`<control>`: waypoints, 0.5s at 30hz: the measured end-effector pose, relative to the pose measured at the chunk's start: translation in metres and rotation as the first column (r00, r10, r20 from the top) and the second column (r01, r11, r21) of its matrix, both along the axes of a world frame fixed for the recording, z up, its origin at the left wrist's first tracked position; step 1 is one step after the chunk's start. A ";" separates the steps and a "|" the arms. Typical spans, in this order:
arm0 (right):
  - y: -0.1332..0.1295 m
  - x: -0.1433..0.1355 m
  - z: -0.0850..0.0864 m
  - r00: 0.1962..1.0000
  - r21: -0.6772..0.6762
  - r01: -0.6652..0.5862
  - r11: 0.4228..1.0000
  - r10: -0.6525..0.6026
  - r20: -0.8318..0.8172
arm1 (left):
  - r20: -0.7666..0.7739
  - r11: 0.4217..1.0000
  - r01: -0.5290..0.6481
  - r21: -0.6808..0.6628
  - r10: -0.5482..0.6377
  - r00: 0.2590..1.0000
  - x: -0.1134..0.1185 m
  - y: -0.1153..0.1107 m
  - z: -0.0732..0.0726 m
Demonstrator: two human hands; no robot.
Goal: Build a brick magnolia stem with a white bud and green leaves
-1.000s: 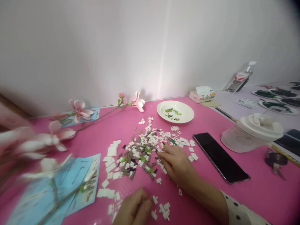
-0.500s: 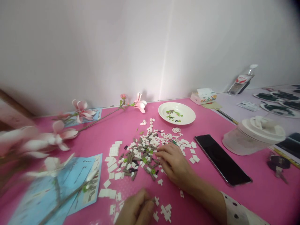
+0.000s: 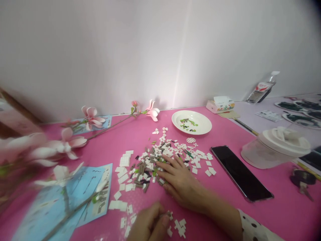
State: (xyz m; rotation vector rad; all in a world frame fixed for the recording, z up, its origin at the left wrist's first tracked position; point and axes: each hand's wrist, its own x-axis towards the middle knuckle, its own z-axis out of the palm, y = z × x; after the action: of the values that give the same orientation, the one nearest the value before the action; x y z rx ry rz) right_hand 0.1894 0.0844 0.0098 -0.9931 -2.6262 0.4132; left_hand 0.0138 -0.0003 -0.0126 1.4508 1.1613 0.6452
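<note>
My right hand (image 3: 182, 182) lies palm down over a mixed pile of small building bricks (image 3: 150, 162), its fingers spread and touching the pieces. White, brown-grey, black and lime green bricks make up the pile; those under the palm are hidden. My left hand (image 3: 150, 222) rests at the bottom edge, curled with thumb and fingers together. A bit of brown-grey shows at its fingertips, too small to make out. White bricks (image 3: 180, 227) lie just right of it, and flat white tiles (image 3: 118, 205) lie to its left.
A white plate (image 3: 205, 125) with green bits stands behind the pile. A phone (image 3: 242, 174) and a lidded cup (image 3: 273, 150) are to the right. At left, brick-like magnolia branches (image 3: 91, 118) spread over blue instruction sheets (image 3: 82, 180). A tissue box (image 3: 220, 104) stands near the wall.
My right hand has moved left onto the pile and its fingers have spread. My left hand stays curled. The whole view has shifted slightly.
</note>
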 end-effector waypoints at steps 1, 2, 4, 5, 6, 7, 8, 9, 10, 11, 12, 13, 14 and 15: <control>0.000 0.000 0.000 1.000 0.002 0.005 1.000 -0.005 -0.002 | -0.002 1.000 -0.004 0.000 0.004 1.000 0.000 0.000 0.000; 0.001 -0.001 0.000 1.000 0.007 0.010 1.000 -0.010 -0.007 | -0.005 1.000 0.002 -0.001 -0.002 1.000 0.000 0.000 0.000; 0.001 -0.001 0.000 1.000 0.028 0.014 1.000 -0.013 -0.026 | -0.016 1.000 0.022 -0.002 -0.022 1.000 -0.001 0.001 0.001; 0.001 -0.002 0.001 0.999 0.041 0.011 0.999 -0.010 -0.039 | -0.022 1.000 0.029 -0.004 -0.029 0.999 -0.002 0.001 0.002; 0.001 -0.002 0.001 0.999 0.053 0.006 0.999 -0.004 -0.051 | -0.029 0.999 0.036 -0.006 -0.037 0.999 -0.002 0.001 0.002; 0.001 -0.002 0.002 0.998 0.060 0.002 0.998 0.002 -0.063 | -0.033 0.999 0.037 -0.007 -0.037 0.999 -0.003 0.002 0.003; 0.001 -0.002 0.002 0.997 0.059 0.003 0.998 0.001 -0.074 | -0.036 0.999 0.034 -0.008 -0.034 0.999 -0.003 0.002 0.003; 0.001 -0.002 0.002 0.997 0.052 0.012 0.999 -0.008 -0.082 | -0.034 1.000 0.028 -0.008 -0.028 0.999 -0.003 0.001 0.002; 0.001 -0.002 0.001 0.996 0.041 0.026 0.999 -0.022 -0.088 | -0.030 1.000 0.026 -0.007 -0.026 0.999 -0.004 0.001 0.002; 0.001 -0.002 0.000 0.995 0.033 0.041 0.999 -0.038 -0.094 | -0.025 1.000 0.023 -0.003 -0.023 0.999 -0.004 0.001 0.001; 0.001 -0.002 0.000 0.994 0.026 0.055 0.998 -0.053 -0.096 | -0.020 1.000 0.023 0.002 -0.023 1.000 -0.004 0.001 0.000; 0.001 -0.002 -0.001 0.993 0.025 0.065 0.998 -0.062 -0.097 | -0.016 1.000 0.024 0.005 -0.024 1.000 -0.003 0.001 -0.001; 0.001 -0.001 -0.002 0.994 0.027 0.066 0.997 -0.063 -0.094 | -0.013 1.000 0.028 0.006 -0.028 1.000 -0.003 0.001 -0.001; 0.001 -0.001 -0.003 0.994 0.030 0.062 0.998 -0.059 -0.090 | -0.012 1.000 0.029 0.006 -0.029 1.000 -0.003 0.001 -0.002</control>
State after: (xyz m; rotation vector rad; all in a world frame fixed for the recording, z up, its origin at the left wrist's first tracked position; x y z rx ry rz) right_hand 0.1883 0.0857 0.0066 -1.0173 -2.5092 0.3901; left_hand 0.0106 0.0003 -0.0142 1.4757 1.1462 0.6213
